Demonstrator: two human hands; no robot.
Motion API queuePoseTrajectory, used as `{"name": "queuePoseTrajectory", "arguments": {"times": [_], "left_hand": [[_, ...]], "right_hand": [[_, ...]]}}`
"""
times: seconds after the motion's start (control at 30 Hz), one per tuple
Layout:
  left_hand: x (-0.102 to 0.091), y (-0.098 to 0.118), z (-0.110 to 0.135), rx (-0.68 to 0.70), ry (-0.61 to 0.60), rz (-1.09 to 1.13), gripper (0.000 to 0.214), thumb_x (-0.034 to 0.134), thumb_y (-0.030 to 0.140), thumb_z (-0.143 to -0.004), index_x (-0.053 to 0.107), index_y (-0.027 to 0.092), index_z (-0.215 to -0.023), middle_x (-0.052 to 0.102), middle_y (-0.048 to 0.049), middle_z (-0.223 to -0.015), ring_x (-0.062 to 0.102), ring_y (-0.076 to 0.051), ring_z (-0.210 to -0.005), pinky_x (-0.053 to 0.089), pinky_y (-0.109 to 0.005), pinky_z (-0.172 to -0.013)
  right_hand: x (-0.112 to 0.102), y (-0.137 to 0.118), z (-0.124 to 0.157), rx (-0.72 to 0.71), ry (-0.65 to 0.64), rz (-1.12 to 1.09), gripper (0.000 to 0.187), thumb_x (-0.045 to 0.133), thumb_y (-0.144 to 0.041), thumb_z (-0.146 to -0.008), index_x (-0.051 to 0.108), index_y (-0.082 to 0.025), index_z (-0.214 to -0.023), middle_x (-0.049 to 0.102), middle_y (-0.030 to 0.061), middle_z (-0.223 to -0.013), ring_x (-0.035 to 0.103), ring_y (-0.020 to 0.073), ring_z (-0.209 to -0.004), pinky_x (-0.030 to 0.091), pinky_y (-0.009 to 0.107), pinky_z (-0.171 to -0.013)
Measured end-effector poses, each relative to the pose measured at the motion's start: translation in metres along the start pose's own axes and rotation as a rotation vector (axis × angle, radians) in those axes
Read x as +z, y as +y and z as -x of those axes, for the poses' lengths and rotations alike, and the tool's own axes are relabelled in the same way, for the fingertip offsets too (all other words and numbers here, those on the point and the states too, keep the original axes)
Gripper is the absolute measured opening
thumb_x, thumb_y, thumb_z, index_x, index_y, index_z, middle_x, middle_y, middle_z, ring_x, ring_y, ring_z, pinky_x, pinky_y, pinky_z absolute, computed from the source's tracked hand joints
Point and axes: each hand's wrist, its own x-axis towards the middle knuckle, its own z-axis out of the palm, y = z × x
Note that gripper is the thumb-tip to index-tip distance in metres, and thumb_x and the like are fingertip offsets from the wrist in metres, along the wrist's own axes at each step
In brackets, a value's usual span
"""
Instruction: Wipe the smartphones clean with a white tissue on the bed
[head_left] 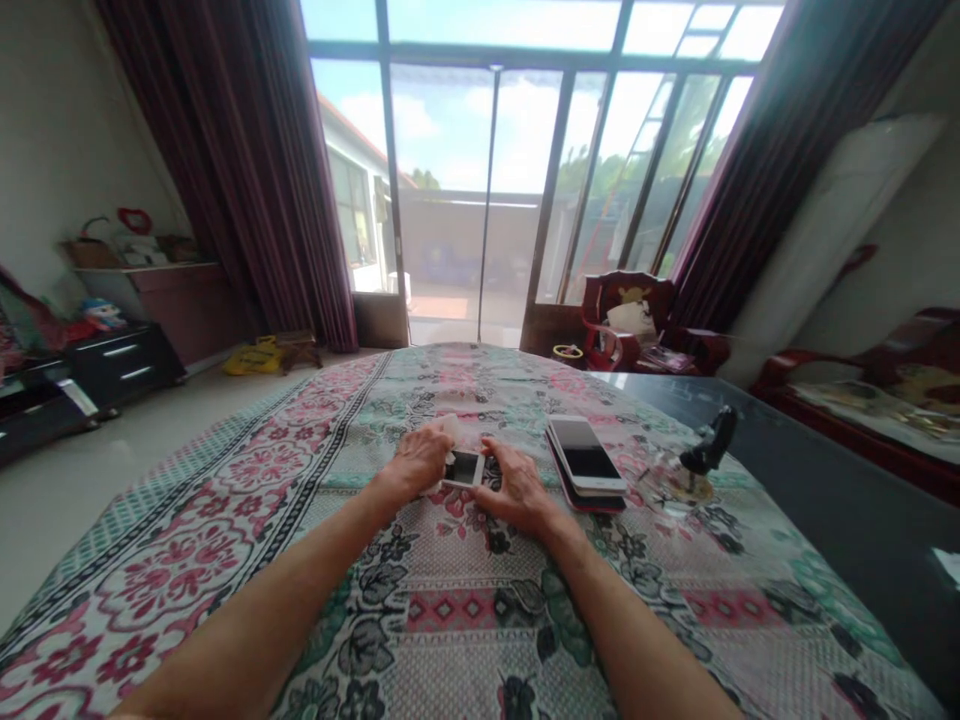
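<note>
Through my head feed I'm seeing one small phone (466, 469), lying just toward six o'clock of the view's centre; its white frame is edging a dark, glossy screen that's catching a grey sheen. My left hand (421, 457) is pinching one pale wipe (451, 424) at the phone's ten o'clock, partly covering it. My right hand (517, 487) is clamping the three o'clock end between thumb and fingers. Further toward three o'clock, I'm counting two stacked slabs (587, 455), white over dark, and one clear vessel (660, 483) with one black fitting (709, 441). One patterned tablecloth (450, 560) is lying beneath everything.
</note>
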Motion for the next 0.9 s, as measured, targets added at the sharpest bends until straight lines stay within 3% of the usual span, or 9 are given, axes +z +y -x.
{"name": "queuePoseTrajectory", "arguments": {"times": [0.13, 0.3, 0.4, 0.53, 0.7, 0.9], "left_hand": [[-0.001, 0.003, 0.001, -0.054, 0.009, -0.053, 0.027, 0.045, 0.012, -0.083, 0.069, 0.016, -0.096, 0.063, -0.0125, -0.104, 0.063, -0.022, -0.092, 0.050, -0.028, -0.072], [-0.003, 0.027, 0.008, 0.161, 0.014, 0.018, 0.024, 0.058, 0.026, -0.079, 0.068, 0.021, -0.100, 0.063, -0.0091, -0.103, 0.063, -0.022, -0.092, 0.050, -0.028, -0.075], [-0.003, 0.027, 0.008, 0.211, 0.000, 0.054, 0.023, 0.056, 0.025, -0.080, 0.069, 0.021, -0.099, 0.064, -0.0083, -0.103, 0.062, -0.021, -0.091, 0.050, -0.027, -0.077], [-0.003, 0.011, 0.003, 0.147, -0.003, 0.116, 0.028, 0.048, 0.018, -0.085, 0.070, 0.023, -0.100, 0.064, -0.0069, -0.107, 0.062, -0.018, -0.091, 0.049, -0.026, -0.079], [-0.006, -0.006, -0.001, -0.059, -0.037, 0.004, 0.028, 0.047, 0.014, -0.083, 0.069, 0.018, -0.099, 0.065, -0.0110, -0.104, 0.063, -0.021, -0.089, 0.050, -0.029, -0.078], [-0.015, 0.001, 0.003, -0.156, -0.097, -0.026, 0.026, 0.052, 0.014, -0.081, 0.067, 0.013, -0.102, 0.065, -0.0153, -0.106, 0.064, -0.023, -0.096, 0.050, -0.030, -0.084]], "right_hand": [[-0.001, -0.002, 0.000, 0.007, 0.009, -0.008, 0.070, 0.068, -0.027, -0.067, 0.046, -0.018, -0.133, 0.062, 0.0105, -0.122, 0.053, 0.0272, -0.117, 0.035, 0.044, -0.103], [0.001, -0.001, 0.001, 0.025, 0.003, 0.014, 0.071, 0.067, -0.029, -0.068, 0.045, -0.017, -0.134, 0.057, 0.0135, -0.130, 0.049, 0.0292, -0.123, 0.033, 0.045, -0.105], [0.002, 0.000, 0.001, 0.039, -0.001, 0.035, 0.072, 0.066, -0.029, -0.067, 0.045, -0.014, -0.134, 0.053, 0.0159, -0.134, 0.046, 0.0304, -0.126, 0.032, 0.045, -0.107], [0.000, -0.001, 0.000, 0.015, -0.003, 0.021, 0.071, 0.066, -0.029, -0.068, 0.044, -0.016, -0.135, 0.059, 0.0134, -0.126, 0.051, 0.0287, -0.121, 0.035, 0.045, -0.104], [-0.003, -0.003, 0.000, -0.012, -0.002, 0.000, 0.069, 0.067, -0.029, -0.068, 0.046, -0.018, -0.133, 0.061, 0.0114, -0.122, 0.053, 0.0275, -0.117, 0.036, 0.045, -0.103], [-0.005, -0.006, 0.001, -0.003, -0.009, 0.014, 0.069, 0.067, -0.029, -0.069, 0.046, -0.015, -0.132, 0.061, 0.0128, -0.123, 0.053, 0.0276, -0.117, 0.036, 0.045, -0.102]]}}
